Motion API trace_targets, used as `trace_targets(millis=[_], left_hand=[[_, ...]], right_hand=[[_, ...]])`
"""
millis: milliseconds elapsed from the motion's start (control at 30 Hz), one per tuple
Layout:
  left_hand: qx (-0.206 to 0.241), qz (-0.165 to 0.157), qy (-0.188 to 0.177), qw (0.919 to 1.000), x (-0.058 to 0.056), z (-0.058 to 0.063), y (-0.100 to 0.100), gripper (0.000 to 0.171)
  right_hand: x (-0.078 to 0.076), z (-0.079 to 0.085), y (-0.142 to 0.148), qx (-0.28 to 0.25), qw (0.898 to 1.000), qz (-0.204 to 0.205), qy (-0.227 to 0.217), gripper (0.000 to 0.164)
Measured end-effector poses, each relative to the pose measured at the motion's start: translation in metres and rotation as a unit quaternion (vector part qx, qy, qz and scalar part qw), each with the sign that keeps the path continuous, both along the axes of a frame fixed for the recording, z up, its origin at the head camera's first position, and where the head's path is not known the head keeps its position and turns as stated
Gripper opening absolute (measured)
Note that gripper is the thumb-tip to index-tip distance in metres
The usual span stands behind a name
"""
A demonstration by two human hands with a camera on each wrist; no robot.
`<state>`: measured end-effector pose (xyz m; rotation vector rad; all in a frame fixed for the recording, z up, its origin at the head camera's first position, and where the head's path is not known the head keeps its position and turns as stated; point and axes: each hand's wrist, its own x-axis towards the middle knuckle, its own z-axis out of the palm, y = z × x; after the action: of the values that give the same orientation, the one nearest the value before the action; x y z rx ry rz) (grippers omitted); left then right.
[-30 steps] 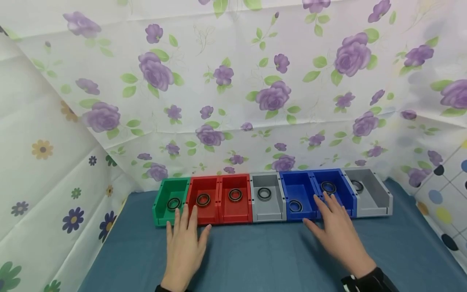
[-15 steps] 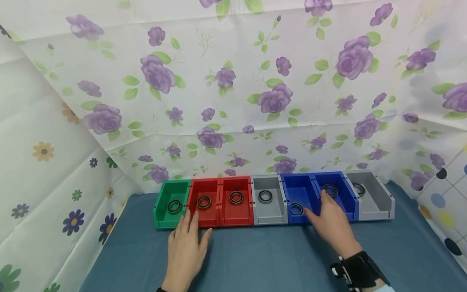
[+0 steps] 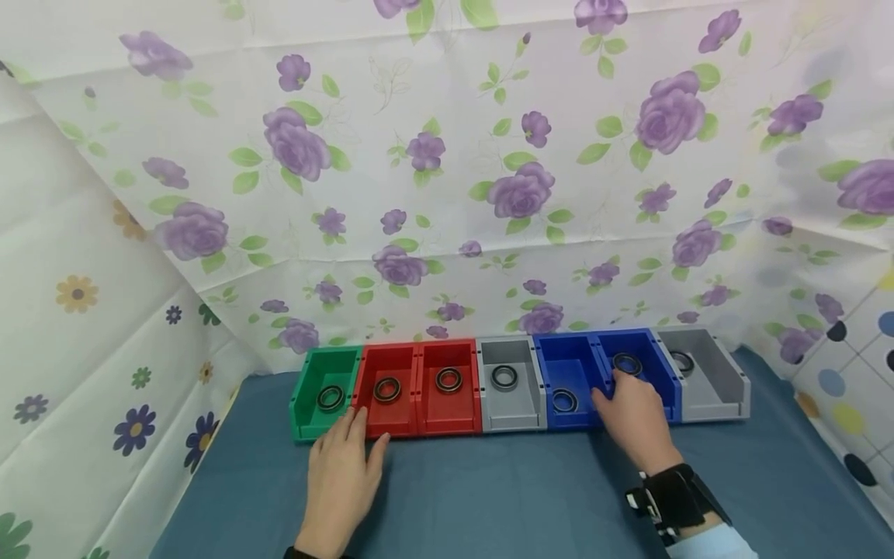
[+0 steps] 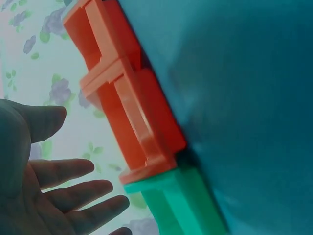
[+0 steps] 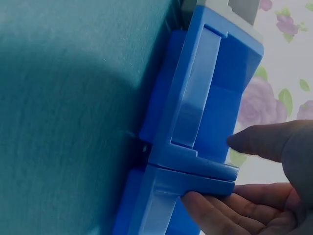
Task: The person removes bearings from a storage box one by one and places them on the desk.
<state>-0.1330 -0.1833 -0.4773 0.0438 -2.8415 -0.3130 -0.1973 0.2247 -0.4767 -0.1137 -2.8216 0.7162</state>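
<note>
Ring (image 3: 638,363): lies in right blue bin (image 3: 660,382), right of frame centre. Left hand (image 3: 340,480): fingers spread, near left red bin (image 3: 394,416), lower left. Right hand (image 3: 639,421): thumb parted from fingers, at the ring; contact unclear. Step: apparently pre-grasp. Next: likely calls for a pinch.

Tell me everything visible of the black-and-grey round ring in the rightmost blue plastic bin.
The ring looks metallic: black with a thin grey band and open centre. It appears to lie flat toward the back of the blue bin. The right hand is at its near edge; contact cannot be confirmed.
</note>
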Motion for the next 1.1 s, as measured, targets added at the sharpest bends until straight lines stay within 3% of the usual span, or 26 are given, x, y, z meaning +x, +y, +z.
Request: trace_targets(millis=[200,467,767,1100], left_hand=[[0.026,-0.014,0.041,0.9987,-0.012,0.014,-0.025,0.058],[0.089,-0.042,0.022,0.9949,-0.041,0.016,-0.058,0.050],[0.054,-0.074,-0.032,0.9952,-0.070,0.002,-0.076,0.053],[0.071,-0.083,-0.080,0.9908,-0.085,-0.021,-0.082,0.056]], right_hand=[[-0.007,0.001,0.000,0.007,1.000,-0.014,-0.003,0.028],[-0.007,0.003,0.001,0.012,0.999,-0.034,-0.020,0.016],[-0.006,0.006,-0.003,0.001,0.999,-0.031,-0.027,0.023],[-0.013,0.007,0.002,-0.007,0.998,-0.030,-0.058,0.027]])
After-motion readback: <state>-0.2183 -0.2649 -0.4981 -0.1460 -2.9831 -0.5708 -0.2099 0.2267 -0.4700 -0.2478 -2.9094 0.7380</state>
